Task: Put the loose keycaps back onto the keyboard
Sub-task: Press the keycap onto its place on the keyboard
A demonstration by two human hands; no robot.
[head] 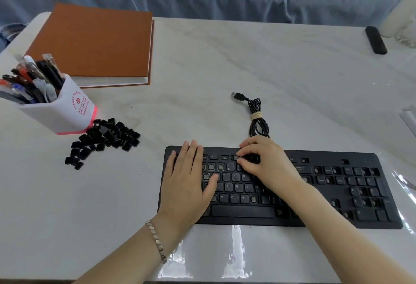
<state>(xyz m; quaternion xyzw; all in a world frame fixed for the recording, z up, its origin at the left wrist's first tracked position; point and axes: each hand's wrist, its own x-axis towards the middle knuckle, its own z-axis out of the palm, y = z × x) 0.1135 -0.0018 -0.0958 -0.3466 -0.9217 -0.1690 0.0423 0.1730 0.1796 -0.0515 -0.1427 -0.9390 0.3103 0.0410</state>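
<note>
Evidently the left hand (186, 182) lies flat, fingers straight, on the left end of the keyboard (243, 212) to steady it, while the right hand (263, 162) curls over the far row, perhaps seating a cap I cannot make out, the loose keycaps (103, 141) heaped well left.

The left hand (186, 184) hides the keyboard's (326, 193) keys at its 9 o'clock end. The right hand (263, 162) covers some near 12 o'clock, and whether its grip holds anything cannot be told. Key legends toward 3 o'clock are blurred. The pen cup (65, 110), at 9 o'clock on the surface (225, 58), is cut off by the picture's edge.
</note>
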